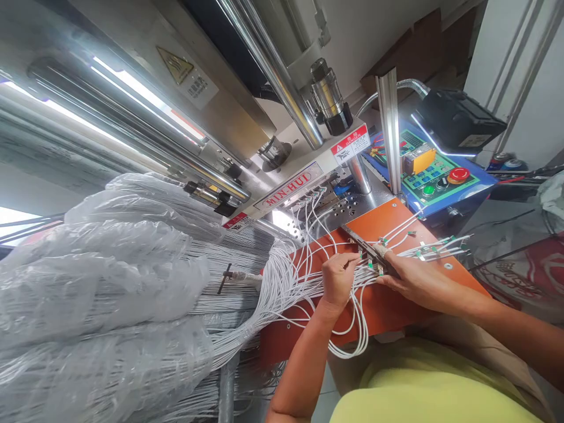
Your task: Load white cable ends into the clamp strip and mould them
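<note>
My right hand (pixel 403 273) grips one end of a dark metal bar fixture (pixel 363 245) over the orange table (pixel 462 282). Several white cables with small green-and-metal connectors (pixel 371 264) sit along the bar's near edge. My left hand (pixel 339 276) pinches a white cable end at the bar, its fingertips close to a connector. Below and left of the hands, a thick bundle of white cables (pixel 282 282) spreads across the table. More cable ends with green connectors (pixel 422 251) lie to the right of my right hand.
A press marked MIN-HUI (pixel 288 189) stands ahead, with several cables running into its lower part. At right is a blue control panel (pixel 449 194) with a red stop button (pixel 459 175). Plastic-wrapped cable bundles (pixel 101 282) fill the left. A black lamp (pixel 460 120) hangs above the panel.
</note>
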{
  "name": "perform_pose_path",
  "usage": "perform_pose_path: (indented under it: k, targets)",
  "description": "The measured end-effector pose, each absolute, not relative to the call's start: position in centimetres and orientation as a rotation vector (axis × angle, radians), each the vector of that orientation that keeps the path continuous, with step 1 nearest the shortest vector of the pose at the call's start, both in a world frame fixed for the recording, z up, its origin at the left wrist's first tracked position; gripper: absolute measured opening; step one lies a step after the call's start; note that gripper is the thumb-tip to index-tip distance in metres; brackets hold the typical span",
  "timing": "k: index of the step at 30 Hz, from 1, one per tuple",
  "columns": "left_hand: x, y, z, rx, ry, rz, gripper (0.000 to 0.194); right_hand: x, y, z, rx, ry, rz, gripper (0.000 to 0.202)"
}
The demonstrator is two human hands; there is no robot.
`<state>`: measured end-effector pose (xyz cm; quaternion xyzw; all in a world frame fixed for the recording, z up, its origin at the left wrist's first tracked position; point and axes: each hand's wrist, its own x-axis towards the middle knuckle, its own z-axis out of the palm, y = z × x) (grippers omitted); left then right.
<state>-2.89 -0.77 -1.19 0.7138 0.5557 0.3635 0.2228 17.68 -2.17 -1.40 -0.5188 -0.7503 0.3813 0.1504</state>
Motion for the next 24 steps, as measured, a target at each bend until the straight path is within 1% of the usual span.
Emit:
perform_pose_path:
  k: [2, 4, 10, 12, 16, 18, 24]
  targets:
    - [-3.2, -0.8, -0.4, 1.851, 1.515, 0.946, 0.01, 17.6, -2.2, -1.2, -1.473, -2.155, 1.132, 0.061]
    - [-3.8, -1.2, 0.3, 1.68, 1.512, 0.926, 0.013, 17.6, -2.2, -1.2, -1.429, -2.132, 1.158, 0.06]
    - [-6.1, -2.5, 0.7, 1.255, 1.587, 1.065, 0.026, 17.9, -2.2, -1.7, -1.406, -2.1, 1.19, 0.062]
    - [-6.3, -3.0, 0.7, 1.189, 1.472, 1.042, 0.029, 17.9, -2.2, -1.9, -1.391, -2.081, 1.199, 0.064]
    - [-6.1, -3.8, 1.1, 0.952, 1.051, 0.859, 0.046, 17.9, -2.1, -2.3, -1.305, -2.019, 1.281, 0.064]
    - [-6.0, -4.1, 1.2, 0.901, 0.958, 0.848, 0.05, 17.9, -2.0, -2.3, -1.294, -2.013, 1.32, 0.066]
    - [-7.0, -4.0, 0.7, 1.008, 1.133, 1.044, 0.03, 18.0, -1.9, -1.7, -1.316, -2.014, 1.338, 0.071]
